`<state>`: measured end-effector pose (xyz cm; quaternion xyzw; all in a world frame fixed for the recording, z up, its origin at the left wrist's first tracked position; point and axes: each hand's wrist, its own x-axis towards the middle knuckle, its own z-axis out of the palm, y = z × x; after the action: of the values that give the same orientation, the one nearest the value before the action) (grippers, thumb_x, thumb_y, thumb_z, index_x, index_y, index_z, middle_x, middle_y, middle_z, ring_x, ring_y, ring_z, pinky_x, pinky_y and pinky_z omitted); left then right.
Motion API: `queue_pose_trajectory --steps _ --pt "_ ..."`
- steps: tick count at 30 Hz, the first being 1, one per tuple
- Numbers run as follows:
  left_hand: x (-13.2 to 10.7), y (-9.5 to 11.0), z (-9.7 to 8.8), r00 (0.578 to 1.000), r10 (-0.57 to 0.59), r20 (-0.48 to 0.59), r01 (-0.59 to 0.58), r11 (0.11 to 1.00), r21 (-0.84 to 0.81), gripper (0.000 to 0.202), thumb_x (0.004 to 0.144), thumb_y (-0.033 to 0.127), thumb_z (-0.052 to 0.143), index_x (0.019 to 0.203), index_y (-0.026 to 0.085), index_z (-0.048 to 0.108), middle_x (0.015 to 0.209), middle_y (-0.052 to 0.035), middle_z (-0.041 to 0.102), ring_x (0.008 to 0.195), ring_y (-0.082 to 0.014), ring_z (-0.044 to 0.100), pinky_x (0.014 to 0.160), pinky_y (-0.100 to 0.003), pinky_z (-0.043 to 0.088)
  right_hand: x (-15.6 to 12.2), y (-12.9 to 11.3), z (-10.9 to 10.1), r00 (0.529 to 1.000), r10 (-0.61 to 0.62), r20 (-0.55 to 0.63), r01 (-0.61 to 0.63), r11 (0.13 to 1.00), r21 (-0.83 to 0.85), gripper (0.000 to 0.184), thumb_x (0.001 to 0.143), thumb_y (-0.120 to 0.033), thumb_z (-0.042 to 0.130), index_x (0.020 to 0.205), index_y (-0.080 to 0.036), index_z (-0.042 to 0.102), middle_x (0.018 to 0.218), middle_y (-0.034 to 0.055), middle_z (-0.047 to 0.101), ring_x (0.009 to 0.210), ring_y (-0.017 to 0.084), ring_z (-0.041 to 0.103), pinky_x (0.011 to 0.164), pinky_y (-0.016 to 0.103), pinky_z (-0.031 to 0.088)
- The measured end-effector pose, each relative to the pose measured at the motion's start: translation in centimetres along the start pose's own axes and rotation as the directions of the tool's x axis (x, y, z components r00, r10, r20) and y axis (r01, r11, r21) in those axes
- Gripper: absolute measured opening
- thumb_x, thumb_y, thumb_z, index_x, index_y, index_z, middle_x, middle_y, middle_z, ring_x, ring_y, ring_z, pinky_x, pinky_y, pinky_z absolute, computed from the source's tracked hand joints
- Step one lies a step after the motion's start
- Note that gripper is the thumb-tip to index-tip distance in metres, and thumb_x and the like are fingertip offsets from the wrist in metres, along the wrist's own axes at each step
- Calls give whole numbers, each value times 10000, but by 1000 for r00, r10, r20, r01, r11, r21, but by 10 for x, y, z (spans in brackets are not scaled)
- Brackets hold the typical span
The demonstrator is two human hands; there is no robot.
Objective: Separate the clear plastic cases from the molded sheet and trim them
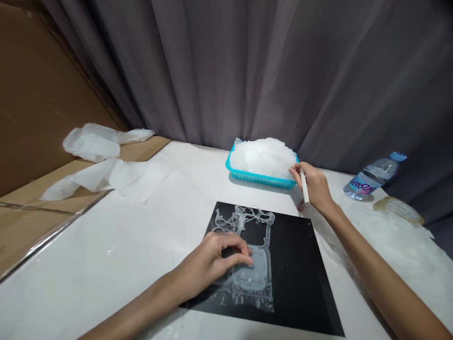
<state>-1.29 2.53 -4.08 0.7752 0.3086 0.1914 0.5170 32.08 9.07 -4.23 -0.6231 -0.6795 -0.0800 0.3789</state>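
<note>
My left hand (222, 252) rests on a translucent moulded plastic sheet (253, 271), its thumb and forefinger curled close together over a rounded rectangular panel. Whether the fingertips pinch anything is hidden. The sheet lies on a black board (297, 274), with thin, tangled plastic strips along its far edge. My right hand (313, 184) is closed around a slim white stick-like tool (304, 189), which points down toward the table. Thumb and forefinger of that hand are at the right edge of a blue basket (262, 179) heaped with white, soft-looking pieces (264, 156).
A water bottle (375, 177) stands at the right, beside a round yellowish transparent item (398, 210) and a white translucent heap (399, 255). Crumpled white sheets (109, 179) lie at the left, partly on cardboard (141, 151). A grey curtain (226, 71) hangs behind the table.
</note>
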Motion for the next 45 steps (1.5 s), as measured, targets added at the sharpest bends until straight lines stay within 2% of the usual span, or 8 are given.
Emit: queue_pose_trajectory --steps 7,10,13,19,23,29,37,45 --pt "-6 0 -3 976 112 189 -166 938 303 532 920 548 704 1400 325 645 1584 -70 539 1456 -354 467 1194 -541 364 -3 -13 -24 995 27 -98 -31 999 -40 464 1032 -538 459 987 -162 727 871 101 719 759 237 649 740 340 460" --pt "-7 -11 -4 953 99 285 -200 914 352 934 814 628 778 1611 369 366 1698 -68 343 1544 -399 327 1244 -586 267 -13 -36 -45 983 -3 184 -18 993 115 450 1070 -488 398 1031 -195 736 796 47 696 716 201 660 711 309 469" --pt "-4 -19 -4 948 107 299 -226 890 396 960 842 644 739 1640 361 287 1715 -63 285 1561 -385 291 1265 -561 236 -36 -67 -64 818 -41 574 -129 959 253 368 1082 -456 410 1236 -240 663 733 -13 651 660 163 644 657 273 469" --pt "6 -19 -6 956 102 276 -220 871 440 1032 814 692 734 1648 281 287 1721 -108 262 1584 -374 227 1276 -554 210 -97 -112 -75 547 -176 818 -365 830 422 232 1060 -444 503 1135 -248 602 879 -6 746 723 144 669 656 244 487" --pt "3 -11 -11 960 111 257 -205 905 374 914 804 655 769 1580 313 430 1694 -101 358 1568 -376 278 1260 -569 245 -108 -118 -67 597 -225 770 -321 812 487 214 1025 -447 577 1027 -242 638 909 5 738 802 162 681 710 256 491" --pt "-1 -12 -6 958 151 243 -218 935 279 549 918 524 716 1411 309 604 1582 -102 501 1485 -340 414 1203 -497 358 -112 -110 -59 531 -268 804 -326 811 486 211 1033 -414 576 969 -232 660 801 -21 693 711 130 629 670 241 453" --pt "0 -16 -1 959 159 233 -222 935 277 488 942 508 692 1380 302 622 1548 -98 533 1441 -344 464 1187 -491 365 -125 -107 -44 651 -363 667 -135 809 572 134 1036 -341 597 1012 -221 652 932 3 667 845 140 624 817 273 479" --pt "-2 -10 1 971 114 208 -178 930 321 506 928 501 716 1393 321 628 1606 -73 503 1458 -350 467 1202 -487 345 -129 -105 -39 674 -439 594 -25 790 613 82 1038 -279 596 1063 -212 637 1001 40 688 941 168 631 864 308 501"
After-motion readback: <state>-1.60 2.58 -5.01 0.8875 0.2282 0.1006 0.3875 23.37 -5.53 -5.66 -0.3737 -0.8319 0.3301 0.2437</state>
